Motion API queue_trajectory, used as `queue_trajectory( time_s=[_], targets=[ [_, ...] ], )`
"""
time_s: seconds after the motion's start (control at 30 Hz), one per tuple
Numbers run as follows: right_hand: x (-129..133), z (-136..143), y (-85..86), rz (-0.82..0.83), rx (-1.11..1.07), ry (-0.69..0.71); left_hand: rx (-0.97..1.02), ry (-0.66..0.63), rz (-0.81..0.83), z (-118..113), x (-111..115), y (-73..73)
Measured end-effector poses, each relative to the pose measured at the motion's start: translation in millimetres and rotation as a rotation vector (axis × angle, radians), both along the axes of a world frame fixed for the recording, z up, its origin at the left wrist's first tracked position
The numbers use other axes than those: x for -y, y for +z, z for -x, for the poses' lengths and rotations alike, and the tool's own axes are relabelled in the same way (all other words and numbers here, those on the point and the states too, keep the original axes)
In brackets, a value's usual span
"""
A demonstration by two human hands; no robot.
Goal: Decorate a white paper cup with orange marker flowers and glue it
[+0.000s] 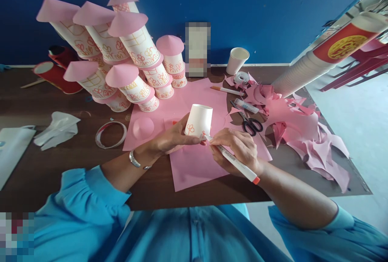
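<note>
My left hand (172, 136) is closed around the lower part of a white paper cup (200, 116), which stands upside down or tilted in its grip. An orange flower is drawn on the cup's side, with a second orange mark beside it. In my right hand (238, 147) is a white marker pen (239, 166) with an orange end, its tip touching the cup near the lower edge. Beneath both hands lie sheets of pink paper (194, 173). Just left of my left hand rests a small pink paper cone (143, 128).
Several cup towers with pink cone roofs (127, 24) stand at the back left. A tape roll (111, 134) lies at left. To the right are black scissors (251, 126), a glue stick (247, 105), an orange marker (227, 91), pink scraps (297, 120) and a long cup stack (306, 68).
</note>
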State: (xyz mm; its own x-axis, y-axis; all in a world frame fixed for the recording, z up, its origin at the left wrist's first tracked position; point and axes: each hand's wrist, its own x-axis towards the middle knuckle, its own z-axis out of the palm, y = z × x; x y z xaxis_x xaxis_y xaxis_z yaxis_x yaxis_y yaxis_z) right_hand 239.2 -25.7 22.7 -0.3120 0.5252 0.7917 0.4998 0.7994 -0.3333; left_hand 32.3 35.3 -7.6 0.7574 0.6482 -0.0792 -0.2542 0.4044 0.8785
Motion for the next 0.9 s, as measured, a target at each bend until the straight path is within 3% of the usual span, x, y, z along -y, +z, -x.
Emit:
queue_trajectory(
  time_s=[0.9],
  targets=[
    [-0.3, -0.7, 2.6, 0.012, 0.030, -0.015, -0.041, 0.008, -0.007, -2.4, 1.4, 9.1]
  ],
)
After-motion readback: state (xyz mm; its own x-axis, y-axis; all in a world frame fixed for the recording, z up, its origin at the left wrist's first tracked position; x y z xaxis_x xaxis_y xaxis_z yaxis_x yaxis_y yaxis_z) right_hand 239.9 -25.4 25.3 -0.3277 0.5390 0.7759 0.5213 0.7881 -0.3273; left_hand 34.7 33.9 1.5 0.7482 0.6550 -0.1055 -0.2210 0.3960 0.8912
